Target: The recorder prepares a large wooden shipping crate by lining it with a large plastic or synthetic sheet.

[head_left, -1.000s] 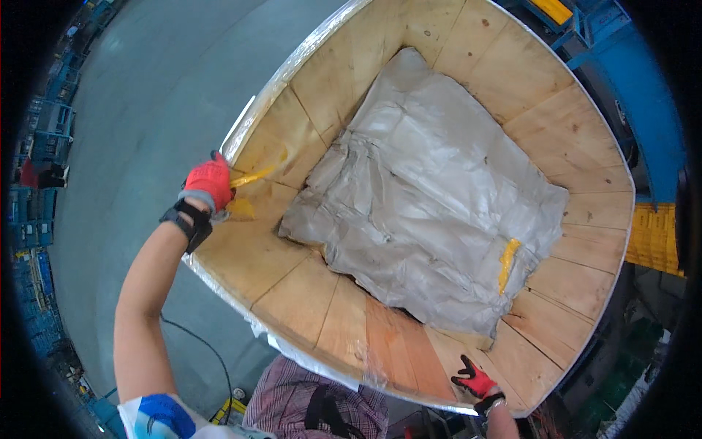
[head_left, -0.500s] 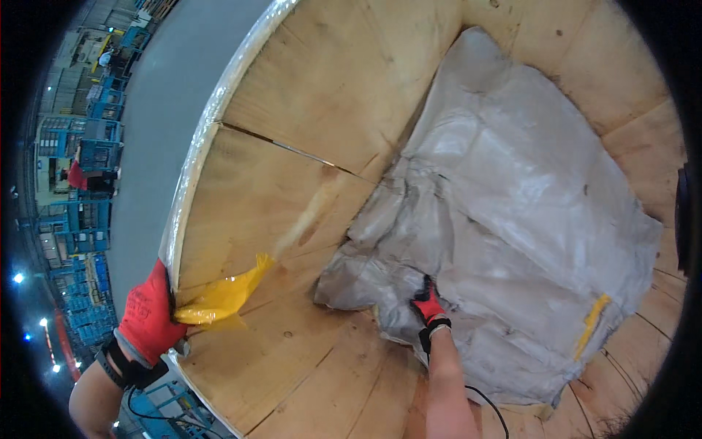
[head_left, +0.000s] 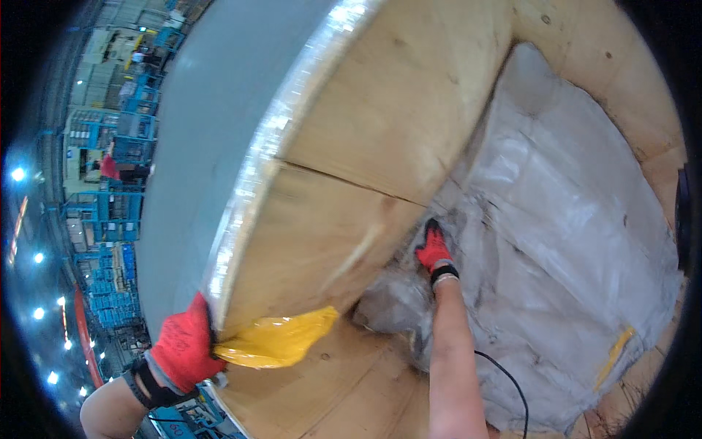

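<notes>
My left hand [head_left: 186, 344], in a red glove, is closed at the crate's wrapped rim. A yellow strip of plastic film [head_left: 285, 338] sticks out from its grip over the inner wall. Some of those fingers are hidden behind the edge. Inside the crate, my right hand [head_left: 435, 247] reaches forward in a red glove with dark fingertips. Its fingers are stretched out and lie on a wrinkled grey plastic sheet [head_left: 556, 212], close to where the sheet meets the wooden side wall [head_left: 344, 219]. The thumb stands off to the left. What lies under the sheet is hidden.
Clear shiny film covers the crate's rim [head_left: 256, 161]. A yellow patch [head_left: 614, 357] marks the sheet's right side. A black cable [head_left: 515, 388] hangs by my right forearm. Beyond the crate are grey floor [head_left: 212, 110], blue racks [head_left: 117, 219] and a person in red [head_left: 110, 168].
My right hand has slid forward and left over the sheet toward the side wall. The left hand stays at the rim with the yellow film. The whole view has shifted.
</notes>
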The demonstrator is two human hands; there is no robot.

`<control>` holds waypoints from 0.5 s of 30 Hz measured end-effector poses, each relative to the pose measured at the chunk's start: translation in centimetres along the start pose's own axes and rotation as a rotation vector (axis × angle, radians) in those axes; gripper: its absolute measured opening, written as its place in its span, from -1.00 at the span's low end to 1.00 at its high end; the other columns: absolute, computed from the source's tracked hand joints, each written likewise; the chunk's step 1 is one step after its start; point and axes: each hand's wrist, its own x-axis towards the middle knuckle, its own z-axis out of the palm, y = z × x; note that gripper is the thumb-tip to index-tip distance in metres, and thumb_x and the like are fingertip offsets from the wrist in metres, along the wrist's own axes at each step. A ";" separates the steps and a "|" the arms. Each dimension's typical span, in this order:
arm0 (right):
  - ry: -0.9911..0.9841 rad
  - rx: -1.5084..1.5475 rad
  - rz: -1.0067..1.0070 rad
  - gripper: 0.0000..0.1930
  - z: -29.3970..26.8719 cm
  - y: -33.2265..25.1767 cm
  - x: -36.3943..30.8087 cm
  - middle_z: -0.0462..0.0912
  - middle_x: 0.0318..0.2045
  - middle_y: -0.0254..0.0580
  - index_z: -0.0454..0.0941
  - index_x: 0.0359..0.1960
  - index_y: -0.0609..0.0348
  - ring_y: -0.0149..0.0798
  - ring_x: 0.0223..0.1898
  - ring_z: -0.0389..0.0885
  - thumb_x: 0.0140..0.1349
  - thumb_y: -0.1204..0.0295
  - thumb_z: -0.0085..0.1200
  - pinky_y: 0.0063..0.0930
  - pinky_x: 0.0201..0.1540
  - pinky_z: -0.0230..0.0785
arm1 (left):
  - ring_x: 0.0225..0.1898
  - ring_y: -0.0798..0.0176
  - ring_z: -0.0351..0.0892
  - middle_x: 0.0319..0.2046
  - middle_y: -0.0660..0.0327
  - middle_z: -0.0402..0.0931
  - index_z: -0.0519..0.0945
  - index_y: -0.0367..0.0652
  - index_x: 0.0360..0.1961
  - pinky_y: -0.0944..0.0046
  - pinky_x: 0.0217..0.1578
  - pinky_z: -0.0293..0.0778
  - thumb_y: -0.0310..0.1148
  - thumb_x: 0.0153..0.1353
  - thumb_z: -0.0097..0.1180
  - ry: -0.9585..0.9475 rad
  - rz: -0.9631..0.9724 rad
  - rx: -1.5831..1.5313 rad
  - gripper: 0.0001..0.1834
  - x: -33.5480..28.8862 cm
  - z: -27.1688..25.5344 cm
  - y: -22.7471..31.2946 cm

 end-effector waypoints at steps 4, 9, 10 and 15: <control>0.070 -0.085 0.169 -0.18 -1.9 -3.8 -0.2 0.04 0.27 0.17 -0.02 0.27 0.27 0.11 0.29 0.02 -0.01 0.27 0.09 -0.26 0.30 -0.04 | -0.33 -0.18 0.52 -0.41 -0.16 0.48 0.19 -0.53 -0.02 0.00 -0.34 0.45 -0.24 -0.36 0.35 -0.126 0.027 -0.081 -0.10 0.7 -0.7 -1.2; 0.316 0.234 0.129 -0.29 -5.2 -6.9 -10.7 0.19 0.17 0.25 0.09 0.21 0.32 0.15 0.21 0.15 0.08 0.21 0.06 -0.18 0.25 0.02 | -0.35 -0.17 0.53 -0.27 -0.22 0.44 0.12 -0.56 0.07 0.01 -0.38 0.46 -0.16 -0.12 0.24 0.015 0.237 -0.207 -0.13 0.7 -0.5 -2.3; 0.315 0.327 0.080 -0.32 -6.2 -9.1 -13.4 0.25 0.15 0.20 0.14 0.20 0.29 0.13 0.18 0.21 0.07 0.27 0.08 -0.21 0.22 0.07 | -0.36 -0.15 0.54 -0.28 -0.21 0.45 0.12 -0.57 0.07 0.01 -0.38 0.47 -0.15 -0.10 0.21 0.045 0.259 -0.215 -0.14 0.3 -0.3 -2.6; 0.299 0.915 -0.067 -0.41 -9.7 -19.3 -25.7 0.32 0.13 -0.10 0.10 0.24 0.26 -0.25 0.15 0.28 0.13 0.59 -0.04 -0.44 0.20 0.11 | -0.35 -0.09 0.56 -0.36 -0.18 0.48 0.15 -0.63 0.07 0.04 -0.35 0.49 -0.08 -0.04 0.16 0.169 0.454 -0.258 -0.14 1.0 2.7 -4.9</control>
